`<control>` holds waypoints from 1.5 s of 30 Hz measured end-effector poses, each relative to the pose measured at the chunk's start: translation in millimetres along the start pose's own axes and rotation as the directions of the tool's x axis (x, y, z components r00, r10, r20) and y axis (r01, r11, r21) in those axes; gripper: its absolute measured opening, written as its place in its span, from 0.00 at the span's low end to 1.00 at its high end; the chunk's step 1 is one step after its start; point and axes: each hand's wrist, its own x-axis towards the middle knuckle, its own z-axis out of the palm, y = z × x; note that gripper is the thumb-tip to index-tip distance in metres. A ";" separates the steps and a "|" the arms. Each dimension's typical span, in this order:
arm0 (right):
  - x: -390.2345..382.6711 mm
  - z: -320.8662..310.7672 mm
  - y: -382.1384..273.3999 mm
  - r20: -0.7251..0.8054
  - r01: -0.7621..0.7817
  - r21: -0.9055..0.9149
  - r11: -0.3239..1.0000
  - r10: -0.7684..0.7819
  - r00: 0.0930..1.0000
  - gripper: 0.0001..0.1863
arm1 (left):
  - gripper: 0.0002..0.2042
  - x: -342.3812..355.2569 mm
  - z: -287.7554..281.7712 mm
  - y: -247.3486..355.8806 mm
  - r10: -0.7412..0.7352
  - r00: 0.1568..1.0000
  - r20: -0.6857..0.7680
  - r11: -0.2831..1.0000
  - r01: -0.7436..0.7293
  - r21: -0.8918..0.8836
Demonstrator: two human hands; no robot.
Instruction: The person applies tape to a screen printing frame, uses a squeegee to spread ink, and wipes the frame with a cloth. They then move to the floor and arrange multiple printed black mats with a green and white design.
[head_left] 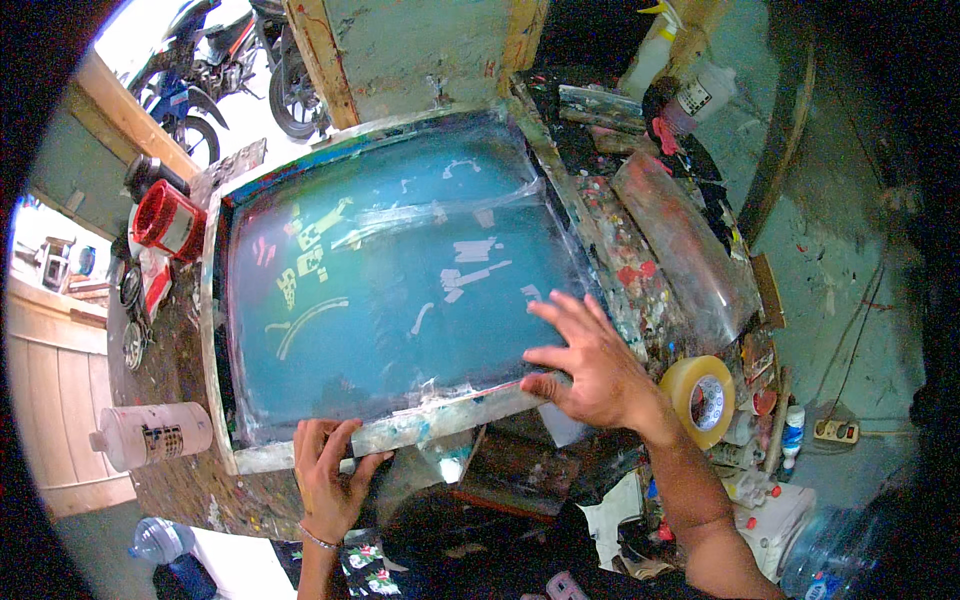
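A screen-printing frame (400,432) with blue-green mesh lies across the worktable before me. Pale stencil shapes show in the mesh, and a whitish streak crosses its upper half. My left hand (330,470) grips the near rail left of its middle, with fingers over the top and thumb lower down. At the near right corner, my right hand (595,370) is open with its fingers spread over the mesh. Whether those fingertips touch the mesh I cannot tell. Just right of that wrist is a roll of clear tape (675,385).
Left of the frame are a red tub (165,222) and a pinkish bottle (160,437) on its side. A clear plastic-like sheet (690,250) lies along the paint-stained right side (625,240). Bottles stand at the back right. A motorcycle (200,95) is outside the doorway.
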 end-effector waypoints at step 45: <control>-99.9 -31.5 118.1 -0.469 -0.431 0.360 0.827 0.560 0.683 0.27 | 0.19 87.6 -129.8 57.9 0.146 0.986 -0.078 0.986 -0.152 -0.074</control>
